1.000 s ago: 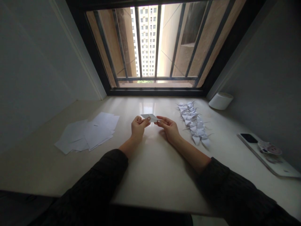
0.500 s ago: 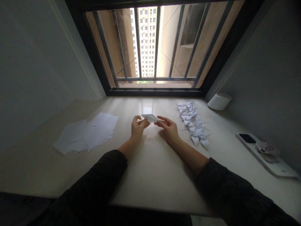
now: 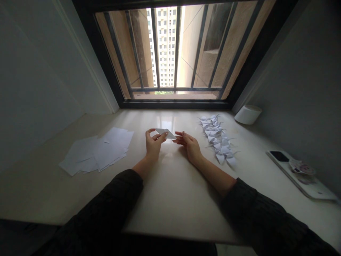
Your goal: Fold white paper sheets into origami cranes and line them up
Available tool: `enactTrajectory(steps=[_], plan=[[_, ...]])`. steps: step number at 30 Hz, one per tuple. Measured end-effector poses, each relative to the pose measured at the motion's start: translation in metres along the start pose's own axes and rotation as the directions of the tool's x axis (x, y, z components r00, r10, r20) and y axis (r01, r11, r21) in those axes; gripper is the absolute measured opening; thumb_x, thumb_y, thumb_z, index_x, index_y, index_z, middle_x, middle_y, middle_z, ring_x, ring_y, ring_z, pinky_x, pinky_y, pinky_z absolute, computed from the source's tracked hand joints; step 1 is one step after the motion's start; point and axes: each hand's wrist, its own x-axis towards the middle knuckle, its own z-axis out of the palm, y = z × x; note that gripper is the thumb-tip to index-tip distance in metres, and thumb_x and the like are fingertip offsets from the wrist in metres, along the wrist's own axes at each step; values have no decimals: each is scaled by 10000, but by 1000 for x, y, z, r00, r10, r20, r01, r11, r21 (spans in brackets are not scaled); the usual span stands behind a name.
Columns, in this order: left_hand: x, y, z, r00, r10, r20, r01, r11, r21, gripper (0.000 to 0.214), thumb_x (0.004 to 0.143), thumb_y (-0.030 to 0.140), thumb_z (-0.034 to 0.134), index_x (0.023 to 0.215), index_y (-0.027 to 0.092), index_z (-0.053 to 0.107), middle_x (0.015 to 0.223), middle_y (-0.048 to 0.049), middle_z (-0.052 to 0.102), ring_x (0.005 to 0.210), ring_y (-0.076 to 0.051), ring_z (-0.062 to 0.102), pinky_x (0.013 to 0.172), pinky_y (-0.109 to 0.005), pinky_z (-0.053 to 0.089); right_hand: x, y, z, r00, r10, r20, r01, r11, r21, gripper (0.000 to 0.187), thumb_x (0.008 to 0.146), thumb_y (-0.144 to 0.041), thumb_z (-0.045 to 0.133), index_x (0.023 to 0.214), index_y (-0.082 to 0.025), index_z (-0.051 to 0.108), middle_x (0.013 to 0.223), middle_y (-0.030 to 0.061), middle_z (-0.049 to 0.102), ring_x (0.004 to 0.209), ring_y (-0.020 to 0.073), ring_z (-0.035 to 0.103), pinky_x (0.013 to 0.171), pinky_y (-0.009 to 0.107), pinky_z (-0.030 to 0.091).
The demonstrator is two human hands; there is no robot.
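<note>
A small folded piece of white paper (image 3: 164,133), a slim diamond with pointed ends, is pinched between the thumb and fingers of my left hand (image 3: 153,143). It is held above the white surface in front of the window. My right hand (image 3: 191,145) is close to the paper's right tip, its fingers stretched out and slightly apart. Whether a fingertip still touches that tip is hard to make out. To the right of my right hand lie several folded paper cranes (image 3: 217,137) in a cluster. A loose pile of white paper sheets (image 3: 106,149) lies to the left.
A phone (image 3: 301,174) with a round grip on its back lies at the right. Near the right wall, a white cylindrical object (image 3: 248,114) rests by the window corner. The dark window frame (image 3: 176,105) with bars borders the surface at the back.
My left hand has shifted slightly left with the folded paper, which now lies at a different tilt. My right fingers have loosened from its right end.
</note>
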Motion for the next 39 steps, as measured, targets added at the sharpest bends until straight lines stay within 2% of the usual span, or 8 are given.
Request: enactTrajectory(steps=[11,17,20,25,29,34,37,39], plan=[[-1,5,2,999,20,27,-21,998,53,594,571,309,783,996,193,386,690,5,646,677,-157,649,699,-327,529,-1,0,3,997,18,74,-17,1000,-25,395,719,-543,616,853,-177,680,774,73,726,633,165,645,679,310,476],[-1,5,2,998,27,63,-31,998,61,593,566,304,790,996,193,397,622,31,628,609,-143,633,665,-314,530,-4,-3,4,992,10,127,2,996,-93,333,686,-488,674,807,-178,693,783,66,723,646,156,635,689,306,489],[-3,5,2,993,30,117,-36,998,56,591,575,301,786,1003,194,394,686,-8,669,634,-151,643,676,-320,526,-5,-3,4,994,-4,110,16,994,-106,313,667,-456,704,806,-175,694,761,62,720,646,154,631,676,298,490],[-7,7,3,990,24,139,-34,997,70,597,608,314,766,1083,183,430,750,-35,691,695,-168,656,700,-327,518,-5,0,5,998,-24,50,31,987,-158,339,648,-478,712,767,-162,690,700,70,711,614,163,621,633,303,492],[-9,6,1,984,53,170,-72,991,109,719,634,326,754,1242,198,391,798,-47,700,762,-170,663,754,-318,505,-7,0,4,989,-148,-5,142,957,-253,329,670,-492,685,764,-177,696,693,58,708,641,181,639,651,317,495],[-12,8,-5,974,-120,191,84,979,184,906,611,358,767,1361,234,276,858,-78,705,763,-201,676,654,-300,521,-15,-11,-4,936,-351,-32,285,809,-514,275,723,-469,644,849,-240,730,825,39,727,732,192,631,675,317,470],[-14,14,-5,952,-69,297,4,977,214,900,640,335,747,1393,271,258,791,-37,704,701,-173,671,646,-281,514,-19,-15,-9,906,-422,-7,339,738,-584,235,721,-439,661,871,-272,732,868,33,723,737,192,614,685,327,461],[-15,17,-5,926,-6,378,-85,971,224,751,647,308,739,1323,261,416,767,-19,698,694,-154,657,665,-268,507,-21,-15,-11,896,-443,32,373,712,-594,218,732,-417,661,893,-285,727,876,33,718,755,194,610,702,334,462]])
